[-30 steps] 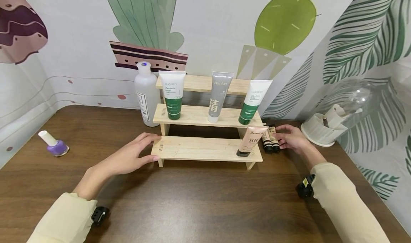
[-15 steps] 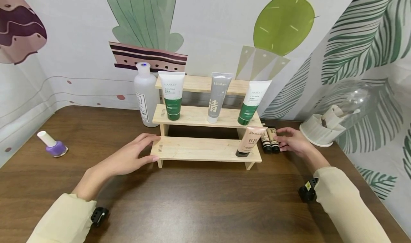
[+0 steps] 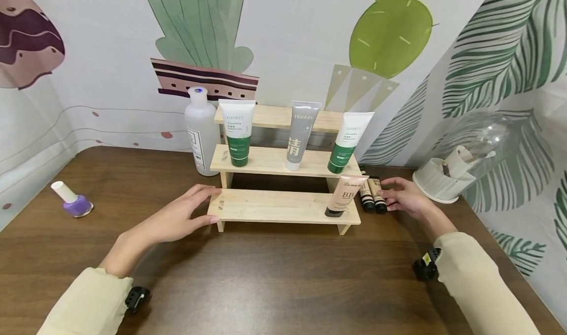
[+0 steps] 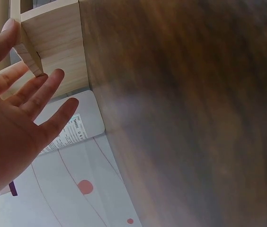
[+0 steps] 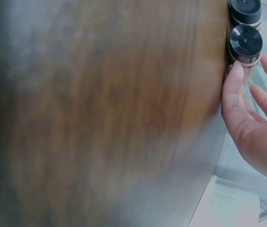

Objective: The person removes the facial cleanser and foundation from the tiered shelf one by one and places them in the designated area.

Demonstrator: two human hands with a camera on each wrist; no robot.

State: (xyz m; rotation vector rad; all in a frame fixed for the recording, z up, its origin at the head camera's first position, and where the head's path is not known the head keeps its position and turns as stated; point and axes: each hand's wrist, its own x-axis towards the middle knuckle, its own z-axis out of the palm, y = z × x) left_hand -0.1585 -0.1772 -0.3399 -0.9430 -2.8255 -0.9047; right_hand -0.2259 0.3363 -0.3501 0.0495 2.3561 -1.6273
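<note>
Nothing much has shifted since a second ago: both hands stay where they were, the right sleeve only a touch further right. Nearest, the left hand (image 3: 177, 217) rests with relaxed, straight fingers against the left end of the wooden rack (image 3: 283, 206), thumb on its edge. The right hand (image 3: 405, 196) touches the outer of two small dark-capped tubes (image 3: 373, 194) lying on the table (image 3: 266, 276) (just right of the rack), fingers loosely bent, gripping nothing. Further back, three tubes (image 3: 296, 136) stand on the middle step.

Pale cream long sleeves (image 3: 84, 303), bare hands, black wrist-mounted cameras (image 3: 136, 298).
</note>
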